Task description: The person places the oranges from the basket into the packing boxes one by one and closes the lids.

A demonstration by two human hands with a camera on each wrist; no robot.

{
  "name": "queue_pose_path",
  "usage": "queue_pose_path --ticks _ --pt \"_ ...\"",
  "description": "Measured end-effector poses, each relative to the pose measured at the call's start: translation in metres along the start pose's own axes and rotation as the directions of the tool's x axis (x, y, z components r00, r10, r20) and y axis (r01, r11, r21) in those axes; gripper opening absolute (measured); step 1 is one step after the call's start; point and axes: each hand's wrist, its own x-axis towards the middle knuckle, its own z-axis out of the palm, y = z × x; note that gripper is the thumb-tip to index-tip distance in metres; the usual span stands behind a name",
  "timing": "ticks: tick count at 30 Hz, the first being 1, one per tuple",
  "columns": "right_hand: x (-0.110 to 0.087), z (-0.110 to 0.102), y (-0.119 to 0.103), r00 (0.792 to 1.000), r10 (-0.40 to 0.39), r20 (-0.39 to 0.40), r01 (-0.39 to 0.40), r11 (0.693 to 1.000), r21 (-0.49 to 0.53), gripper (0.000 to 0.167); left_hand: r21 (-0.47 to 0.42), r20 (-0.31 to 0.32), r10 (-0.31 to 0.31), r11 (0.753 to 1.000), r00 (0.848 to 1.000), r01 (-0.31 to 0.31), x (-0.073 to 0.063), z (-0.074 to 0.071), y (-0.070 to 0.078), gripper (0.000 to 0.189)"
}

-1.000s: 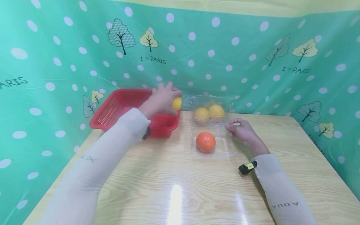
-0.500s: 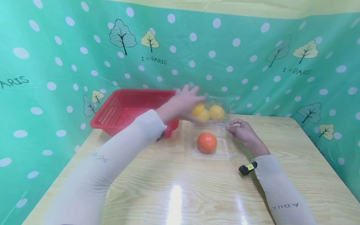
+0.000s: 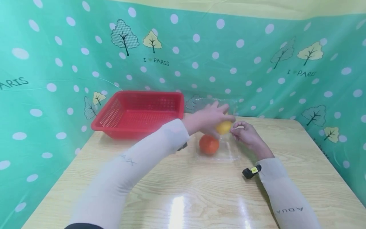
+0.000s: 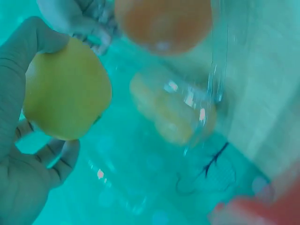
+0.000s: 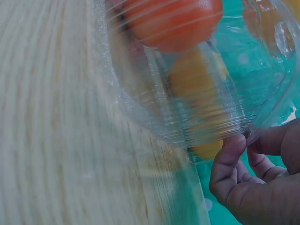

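Observation:
My left hand (image 3: 210, 117) holds a round yellow fruit (image 4: 68, 89) between thumb and fingers, over a clear plastic clamshell box (image 3: 220, 157) that stands unfolded. A round orange-red fruit (image 3: 208, 145), tomato-like, sits in the box's near half. Several more yellow fruits (image 4: 171, 110) show through the clear plastic in the left wrist view; in the head view the left hand mostly hides them. At the box's right side my right hand (image 3: 246, 135) pinches its rim (image 5: 246, 131) between thumb and forefinger.
A red slotted plastic basket (image 3: 98, 122) stands on the wooden table (image 3: 160, 190), left of the box. Behind the table hangs a green dotted cloth (image 3: 251, 76) printed with trees. Black cameras are strapped at both sleeves.
My left hand has carried the yellow fruit rightward from the basket's right edge, past the box's far half, to near the right hand. The right hand has stayed at the rim.

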Motion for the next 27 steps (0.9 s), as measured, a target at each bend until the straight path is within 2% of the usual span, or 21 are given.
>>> queue_pose_path --ticks 2,7,17,18,19,24,25,27 --pt "0.0 -0.001 0.0 1.0 -0.001 0.003 0.001 1.0 0.004 0.017 -0.037 -0.011 0.023 0.999 1.0 -0.023 0.004 0.007 0.004 0.075" --pt "-0.001 -0.004 0.0 1.0 -0.001 0.011 0.001 1.0 -0.019 0.021 -0.041 -0.025 0.08 0.996 0.996 -0.081 0.012 0.022 0.012 0.075" --pt "-0.002 -0.003 0.0 1.0 0.005 -0.008 -0.005 1.0 0.003 0.021 -0.041 0.057 0.174 0.984 0.983 -0.172 0.019 0.039 0.026 0.069" --pt "-0.002 -0.003 -0.001 1.0 0.008 -0.008 -0.008 1.0 0.0 0.022 -0.132 0.073 0.142 0.982 0.987 -0.132 0.019 0.041 0.028 0.064" --pt "-0.002 -0.003 -0.001 1.0 0.012 -0.01 -0.012 1.0 -0.003 0.022 -0.149 0.079 0.149 0.979 0.986 -0.136 0.019 0.043 0.029 0.06" --pt "-0.001 -0.002 -0.001 1.0 0.012 -0.027 -0.013 1.0 -0.008 0.023 -0.077 0.079 0.194 0.979 0.978 -0.188 0.019 0.051 0.037 0.055" --pt "-0.001 -0.002 -0.001 1.0 0.01 -0.03 -0.011 1.0 -0.008 0.024 0.032 0.068 0.24 0.97 0.969 -0.242 0.019 0.052 0.038 0.058" --pt "-0.001 -0.002 -0.001 1.0 0.006 -0.03 -0.006 1.0 -0.005 0.026 0.07 0.064 0.242 0.967 0.968 -0.247 0.019 0.053 0.039 0.058"
